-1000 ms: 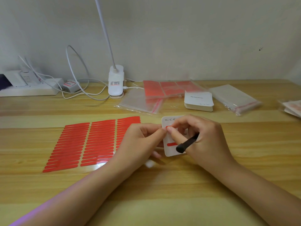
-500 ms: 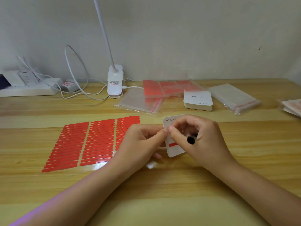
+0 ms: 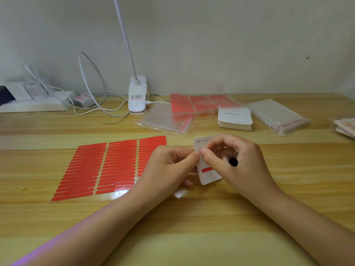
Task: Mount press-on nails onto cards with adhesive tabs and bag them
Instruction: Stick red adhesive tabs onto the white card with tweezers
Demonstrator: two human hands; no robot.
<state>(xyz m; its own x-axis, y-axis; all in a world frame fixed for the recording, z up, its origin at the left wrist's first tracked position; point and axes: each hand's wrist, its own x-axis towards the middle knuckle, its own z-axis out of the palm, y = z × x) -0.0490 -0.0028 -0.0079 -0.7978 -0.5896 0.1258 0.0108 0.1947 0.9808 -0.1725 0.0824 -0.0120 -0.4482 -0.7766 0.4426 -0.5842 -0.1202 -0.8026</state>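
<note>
White card (image 3: 208,177), the landmark for everything else, is held just above the wooden desk (image 3: 192,217). The left hand (image 3: 169,166) pinches its left edge between thumb and forefinger. The right hand (image 3: 238,166) is closed over its right side, fingertips meeting the left thumb at the upper left edge, with a black tool (image 3: 233,161) tucked in its curled fingers; only the tool's round end shows.

One red tab (image 3: 207,169) is stuck on the card's lower half. Whether a second is being pressed on under the fingertips cannot be seen. No nails show on the card, so I judge the job to be early: tabs going on, nails and bagging still to come.

Left of the card lies the tab sheet (image 3: 99,167), three columns nearly full, its right column partly hidden by the left hand. Beyond the card sits a stack of blank cards (image 3: 234,118), with clear bags (image 3: 165,120) beyond and left and a thicker bag pack (image 3: 276,114) beyond and right. More red sheets (image 3: 199,103) lie in plastic further back. At the far right edge, a few pieces that may be finished packs (image 3: 345,126) are too cropped to tell. Furthest back left stand a lamp base (image 3: 137,95) and a power strip (image 3: 34,104).
</note>
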